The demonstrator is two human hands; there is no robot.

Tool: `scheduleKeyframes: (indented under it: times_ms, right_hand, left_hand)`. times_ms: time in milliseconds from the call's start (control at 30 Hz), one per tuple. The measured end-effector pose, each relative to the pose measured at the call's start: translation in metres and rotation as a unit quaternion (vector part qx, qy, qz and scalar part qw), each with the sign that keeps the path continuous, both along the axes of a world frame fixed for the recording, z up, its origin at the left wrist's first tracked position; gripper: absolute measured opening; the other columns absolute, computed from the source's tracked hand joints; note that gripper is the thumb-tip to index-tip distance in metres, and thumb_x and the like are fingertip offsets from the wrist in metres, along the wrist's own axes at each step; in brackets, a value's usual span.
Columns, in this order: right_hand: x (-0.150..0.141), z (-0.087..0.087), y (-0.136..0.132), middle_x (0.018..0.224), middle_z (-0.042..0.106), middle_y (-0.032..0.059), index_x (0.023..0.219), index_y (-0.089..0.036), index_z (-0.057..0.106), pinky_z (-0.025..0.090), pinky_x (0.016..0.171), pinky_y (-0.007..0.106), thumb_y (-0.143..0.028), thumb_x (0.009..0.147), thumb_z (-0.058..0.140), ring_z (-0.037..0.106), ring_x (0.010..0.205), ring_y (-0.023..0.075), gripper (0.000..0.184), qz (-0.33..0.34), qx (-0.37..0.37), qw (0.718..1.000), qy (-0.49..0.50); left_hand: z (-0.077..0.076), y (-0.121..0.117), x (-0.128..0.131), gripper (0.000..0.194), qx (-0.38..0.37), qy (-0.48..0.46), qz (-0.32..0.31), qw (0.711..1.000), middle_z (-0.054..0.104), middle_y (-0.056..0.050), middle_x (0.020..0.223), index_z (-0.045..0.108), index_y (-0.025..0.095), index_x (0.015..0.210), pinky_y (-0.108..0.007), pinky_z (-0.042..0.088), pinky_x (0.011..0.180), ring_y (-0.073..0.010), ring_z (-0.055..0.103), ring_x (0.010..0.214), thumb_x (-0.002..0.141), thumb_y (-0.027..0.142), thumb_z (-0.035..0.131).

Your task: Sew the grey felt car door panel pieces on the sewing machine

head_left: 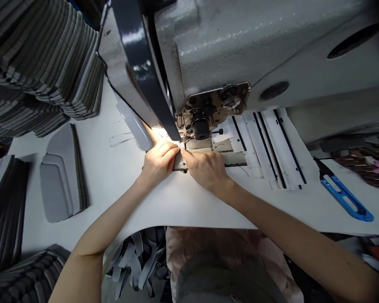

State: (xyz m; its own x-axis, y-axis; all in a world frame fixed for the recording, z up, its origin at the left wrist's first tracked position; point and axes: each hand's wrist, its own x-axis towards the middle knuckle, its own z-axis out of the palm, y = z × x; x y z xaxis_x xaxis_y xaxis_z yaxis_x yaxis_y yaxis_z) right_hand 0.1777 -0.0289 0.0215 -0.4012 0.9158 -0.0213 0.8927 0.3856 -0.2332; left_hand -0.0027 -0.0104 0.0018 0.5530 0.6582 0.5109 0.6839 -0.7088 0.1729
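Note:
Both my hands rest on the white table right under the head of a grey sewing machine [255, 50]. My left hand [159, 162] has its fingers curled together and pressed on a small grey piece [179, 161] at the needle plate. My right hand [205, 168] lies beside it, fingers bent and pinching the same piece from the right. The piece is mostly hidden by my fingers. The needle area [185, 141] is lit brightly by a lamp.
Stacks of grey padded pieces [47, 50] fill the left side, with a small pile [61, 174] on the table [189, 202]. White strips with black edges [265, 143] lie right of the needle. Blue thread snips [344, 193] lie at right. Grey strips [139, 261] hang below the table edge.

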Motion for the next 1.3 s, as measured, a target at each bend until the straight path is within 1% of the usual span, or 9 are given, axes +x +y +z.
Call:
scheduleKeyframes:
  times_ms: [200, 367, 533, 733, 867, 1000, 1133, 1200, 1300]
  right_hand:
    - [0.001, -0.003, 0.003, 0.07, 0.07, 0.0064, 0.131, -0.025, 0.065, 0.018, 0.056, 0.031, -0.011, 0.095, 0.037, 0.058, 0.06, 0.0161, 0.047, -0.015, 0.001, 1.0, -0.003]
    - [0.001, -0.007, 0.003, 0.068, 0.068, 0.0059, 0.117, -0.02, 0.071, 0.017, 0.055, 0.031, -0.008, 0.091, 0.04, 0.056, 0.06, 0.0156, 0.042, -0.007, 0.015, 1.0, 0.02]
    - [0.002, -0.011, 0.0, 0.064, 0.065, 0.0054, 0.109, -0.017, 0.072, 0.016, 0.055, 0.031, -0.006, 0.089, 0.041, 0.054, 0.059, 0.0149, 0.038, -0.006, 0.041, 0.998, 0.037]
    - [0.002, -0.012, -0.001, 0.069, 0.067, 0.0055, 0.118, -0.018, 0.069, 0.017, 0.056, 0.031, -0.008, 0.09, 0.042, 0.056, 0.062, 0.0158, 0.04, -0.005, 0.04, 0.999, 0.035]
    - [0.002, -0.012, -0.002, 0.07, 0.068, 0.0053, 0.116, -0.018, 0.07, 0.017, 0.056, 0.032, -0.007, 0.09, 0.041, 0.057, 0.063, 0.0161, 0.04, -0.003, 0.034, 0.999, 0.028]
    - [0.002, -0.011, -0.003, 0.072, 0.069, 0.0059, 0.12, -0.018, 0.068, 0.018, 0.057, 0.032, -0.008, 0.09, 0.041, 0.057, 0.064, 0.0165, 0.041, 0.003, 0.034, 0.999, 0.032]
    - [0.004, -0.011, -0.003, 0.075, 0.07, 0.0061, 0.123, -0.018, 0.068, 0.019, 0.058, 0.032, -0.008, 0.089, 0.044, 0.056, 0.065, 0.0164, 0.043, 0.013, 0.033, 0.998, 0.043]
    - [0.005, -0.012, -0.004, 0.075, 0.07, 0.0058, 0.123, -0.018, 0.068, 0.021, 0.059, 0.032, -0.009, 0.09, 0.045, 0.056, 0.065, 0.0164, 0.042, 0.023, 0.038, 0.998, 0.049]
    - [0.007, -0.015, -0.014, 0.076, 0.07, 0.0053, 0.122, -0.018, 0.07, 0.026, 0.061, 0.03, -0.011, 0.09, 0.047, 0.058, 0.069, 0.0172, 0.04, 0.049, 0.061, 0.995, 0.063]
  left_hand:
    - [-0.01, 0.015, -0.004, 0.021, 0.024, -0.001, -0.006, 1.0, 0.075, -0.008, 0.102, 0.068, 0.018, 0.101, -0.032, 0.054, 0.086, -0.0185, 0.068, 0.098, 0.098, 0.012, 0.048]
    - [-0.013, 0.022, -0.006, 0.031, -0.017, 0.025, 0.043, 0.999, 0.075, -0.007, 0.103, 0.07, 0.02, 0.103, -0.032, 0.054, 0.085, -0.0178, 0.069, 0.096, 0.102, 0.019, 0.039]
    - [-0.011, 0.023, -0.005, 0.031, -0.063, -0.006, 0.039, 0.997, 0.074, -0.007, 0.097, 0.069, 0.018, 0.107, -0.029, 0.053, 0.08, -0.0169, 0.068, 0.092, 0.102, 0.017, 0.038]
    - [-0.012, 0.024, -0.005, 0.029, -0.053, -0.013, 0.043, 0.998, 0.073, -0.006, 0.09, 0.07, 0.017, 0.103, -0.029, 0.051, 0.077, -0.0178, 0.066, 0.085, 0.099, 0.015, 0.041]
    - [-0.012, 0.024, -0.005, 0.028, -0.052, -0.009, 0.038, 0.998, 0.074, -0.006, 0.094, 0.069, 0.018, 0.101, -0.03, 0.05, 0.081, -0.0178, 0.066, 0.088, 0.097, 0.013, 0.041]
    - [-0.01, 0.021, -0.005, 0.026, -0.06, -0.006, 0.033, 0.998, 0.073, -0.007, 0.096, 0.068, 0.019, 0.097, -0.032, 0.051, 0.085, -0.0188, 0.067, 0.089, 0.096, 0.014, 0.043]
    - [-0.012, 0.02, -0.009, 0.025, -0.071, -0.001, 0.034, 0.997, 0.073, -0.008, 0.106, 0.068, 0.019, 0.103, -0.034, 0.052, 0.09, -0.0197, 0.067, 0.097, 0.095, 0.014, 0.045]
    - [-0.015, 0.024, -0.012, 0.025, -0.074, 0.011, 0.048, 0.996, 0.072, -0.009, 0.109, 0.067, 0.019, 0.108, -0.037, 0.053, 0.092, -0.0216, 0.067, 0.1, 0.094, 0.015, 0.047]
    - [-0.018, 0.034, -0.014, 0.023, -0.082, 0.022, 0.135, 0.987, 0.07, -0.014, 0.109, 0.066, 0.017, 0.112, -0.044, 0.054, 0.092, -0.0278, 0.065, 0.104, 0.093, 0.02, 0.053]
